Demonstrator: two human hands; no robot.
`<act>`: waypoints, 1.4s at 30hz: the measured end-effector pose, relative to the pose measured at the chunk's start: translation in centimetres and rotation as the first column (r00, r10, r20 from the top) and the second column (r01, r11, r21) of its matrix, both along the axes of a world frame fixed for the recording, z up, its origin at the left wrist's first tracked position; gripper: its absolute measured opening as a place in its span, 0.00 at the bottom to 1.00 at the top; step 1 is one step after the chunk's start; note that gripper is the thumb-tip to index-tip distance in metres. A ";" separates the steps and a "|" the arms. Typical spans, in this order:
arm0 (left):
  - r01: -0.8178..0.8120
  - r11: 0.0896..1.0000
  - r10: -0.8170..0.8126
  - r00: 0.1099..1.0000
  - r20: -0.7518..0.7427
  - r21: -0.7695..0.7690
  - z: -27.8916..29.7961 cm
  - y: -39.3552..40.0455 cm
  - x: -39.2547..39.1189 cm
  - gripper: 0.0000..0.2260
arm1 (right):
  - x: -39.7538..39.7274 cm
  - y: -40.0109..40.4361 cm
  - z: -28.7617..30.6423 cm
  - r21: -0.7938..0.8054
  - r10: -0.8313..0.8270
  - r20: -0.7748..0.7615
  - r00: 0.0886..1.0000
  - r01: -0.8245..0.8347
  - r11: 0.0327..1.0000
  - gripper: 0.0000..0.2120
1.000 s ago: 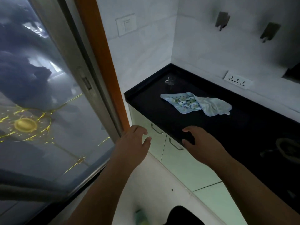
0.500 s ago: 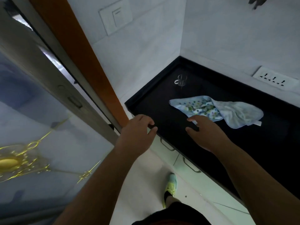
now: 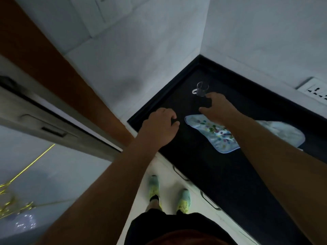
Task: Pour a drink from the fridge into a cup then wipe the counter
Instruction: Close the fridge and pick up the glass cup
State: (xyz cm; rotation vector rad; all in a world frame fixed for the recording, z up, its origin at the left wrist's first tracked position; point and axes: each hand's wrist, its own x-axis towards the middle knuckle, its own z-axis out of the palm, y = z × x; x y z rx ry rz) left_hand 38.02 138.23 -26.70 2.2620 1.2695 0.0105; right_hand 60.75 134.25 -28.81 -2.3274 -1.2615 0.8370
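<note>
A clear glass cup (image 3: 200,89) with a small handle on its left side stood upright in the far corner of the black counter (image 3: 221,174), close to where the two white walls met; nothing could be seen inside it, though the dim light made that hard to judge. The right hand (image 3: 216,107) reached out over the counter towards it, fingers spread and only loosely bent, the thumb stretched out to the left; its fingertips (image 3: 208,95) were at the near right side of the cup, and whether they touched the glass could not be told. It held nothing. The left hand (image 3: 161,129) hovered over the left end of the counter, near its edge, with the fingers curled in under the palm and nothing in them. A light blue cloth (image 3: 214,135) with small coloured dots lay flat and partly crumpled on the counter just near of the cup, to the right of the left hand, and the right wrist and forearm passed over it. A white power strip (image 3: 316,90) was fixed to the far wall at the right. At the left stood a door (image 3: 35,174) with a gold pattern and a grey frame. Below the counter, pale cabinet fronts carried metal handles (image 3: 179,174), and the person's feet in light green shoes (image 3: 184,200) stood on the white floor in front of them.
</note>
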 end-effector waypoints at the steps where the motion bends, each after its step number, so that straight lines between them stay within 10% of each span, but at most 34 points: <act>1: 0.012 1.000 -0.012 1.000 -0.017 -0.009 -0.4 1.1 0.8 0.12 | 0.5 0.9 -0.5 -0.006 -0.008 0.003 1.000 0.008 1.000 0.32; 18: 0.097 0.989 -0.101 0.994 -0.031 -0.108 -6.8 10.7 8.0 0.18 | 7.5 12.3 -11.6 -0.187 -0.006 0.127 0.992 0.030 0.982 0.29; 31: 0.059 0.968 -0.056 0.998 0.019 -0.242 -7.8 9.8 8.9 0.26 | 3.1 8.1 -9.8 0.053 0.030 0.094 0.995 -0.036 0.998 0.14; 35: 0.105 0.960 -0.067 0.986 0.150 -0.258 -6.0 7.6 8.9 0.15 | 1.4 3.6 -7.0 0.245 -0.077 0.023 0.997 0.069 0.967 0.12; 42: 0.216 0.913 -0.083 0.929 0.360 -0.347 -1.7 3.4 10.0 0.11 | -0.1 -3.8 -1.5 0.382 -0.306 -0.178 0.935 0.353 0.854 0.35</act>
